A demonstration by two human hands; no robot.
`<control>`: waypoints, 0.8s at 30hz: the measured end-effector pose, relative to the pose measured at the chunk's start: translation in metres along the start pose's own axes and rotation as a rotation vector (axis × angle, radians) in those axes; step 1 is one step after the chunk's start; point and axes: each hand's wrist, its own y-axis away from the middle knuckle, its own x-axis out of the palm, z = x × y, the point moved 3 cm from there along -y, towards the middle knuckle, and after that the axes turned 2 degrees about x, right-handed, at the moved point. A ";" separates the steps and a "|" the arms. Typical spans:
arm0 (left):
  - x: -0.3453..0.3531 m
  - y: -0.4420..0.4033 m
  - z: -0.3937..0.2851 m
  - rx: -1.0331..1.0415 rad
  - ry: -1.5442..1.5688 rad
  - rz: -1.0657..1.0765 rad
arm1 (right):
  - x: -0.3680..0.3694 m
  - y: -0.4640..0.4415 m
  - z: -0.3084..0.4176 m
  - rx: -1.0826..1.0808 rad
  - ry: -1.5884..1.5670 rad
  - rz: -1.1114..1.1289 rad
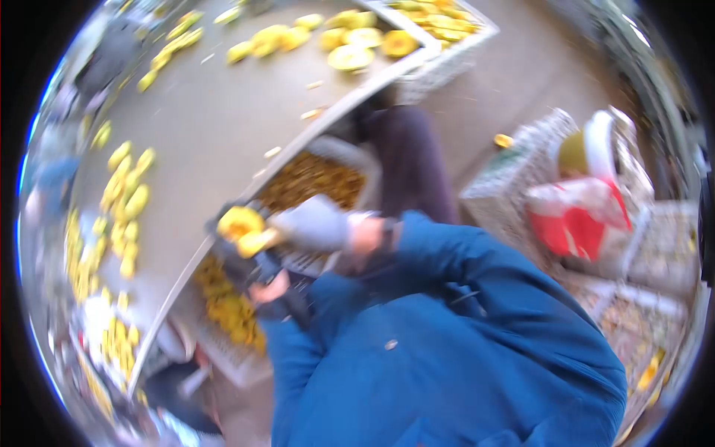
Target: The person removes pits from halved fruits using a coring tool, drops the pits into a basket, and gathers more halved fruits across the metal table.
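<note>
My left hand (243,257), in a dark glove, is wrapped around a halved yellow fruit (240,221) with an orange inside, held over the table's near edge. Beside it, my right hand (316,223), in a grey glove, has its fingers closed at the fruit's right side. A second yellow piece (258,242) shows at its fingertips. Motion blur hides whether a tool is in that hand. Below my hands stands a crate of orange-brown scraps (316,179). A crate of yellow fruit pieces (227,305) is to the left of it, under the table edge.
A grey table (201,112) carries scattered yellow fruit halves (350,57). At its far right corner is a white crate of yellow pieces (439,22). Right of me stand a speckled box (514,179), a red-and-white bag (577,220) and more crates (648,268). Blurred people are along the left.
</note>
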 end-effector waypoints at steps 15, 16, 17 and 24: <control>-0.074 0.003 0.031 -0.121 0.378 -0.080 | 0.015 -0.004 -0.008 0.275 -0.132 0.138; -0.084 0.017 0.036 -0.033 0.094 -0.039 | 0.012 -0.014 0.009 0.265 -0.245 0.108; -0.095 0.030 0.042 0.069 -0.195 -0.010 | 0.007 -0.022 0.027 0.254 -0.300 0.095; -0.185 0.040 0.034 0.182 -0.518 -0.196 | 0.012 -0.039 0.023 0.170 -0.218 0.082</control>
